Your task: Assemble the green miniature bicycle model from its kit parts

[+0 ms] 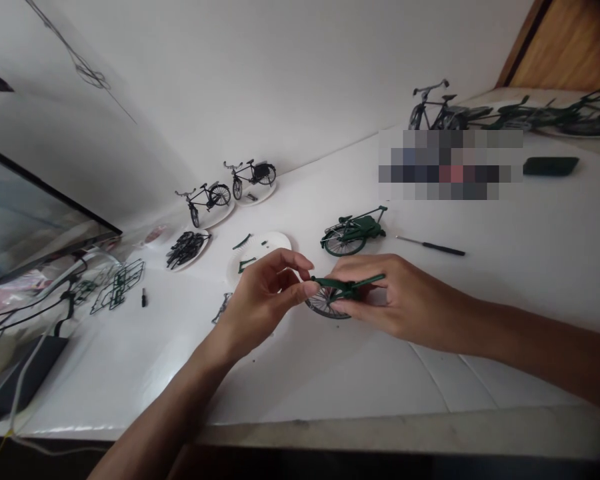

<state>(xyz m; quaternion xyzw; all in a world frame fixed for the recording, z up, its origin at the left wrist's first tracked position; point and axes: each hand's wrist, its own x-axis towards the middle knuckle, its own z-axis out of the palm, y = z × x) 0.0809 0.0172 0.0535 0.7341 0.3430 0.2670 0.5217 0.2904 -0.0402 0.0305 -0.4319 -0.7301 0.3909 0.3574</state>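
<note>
- Model bicycle frame [343, 288]: deep bottle green, slightly glossy
- Its spoked wheel [325, 307]: dark tyre, silver spokes
- Model bicycle half [353, 231]: the same green, silvery spokes
- Screwdriver [430, 249]: black handle, silver shaft
- Two model bicycles [205, 197]: black, silver handlebars
- Paper plate [275, 243]: plain white
- Desk [330, 380]: white, with faint pale seams
- Wood panel [565, 47]: orange-brown - streaky grain

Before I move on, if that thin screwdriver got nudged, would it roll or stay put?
It would probably roll a little: the small screwdriver has a slim, apparently round handle and lies on a smooth white surface. It looks stiff, not floppy, and likely light for its length, though the picture cannot confirm its weight.
</note>
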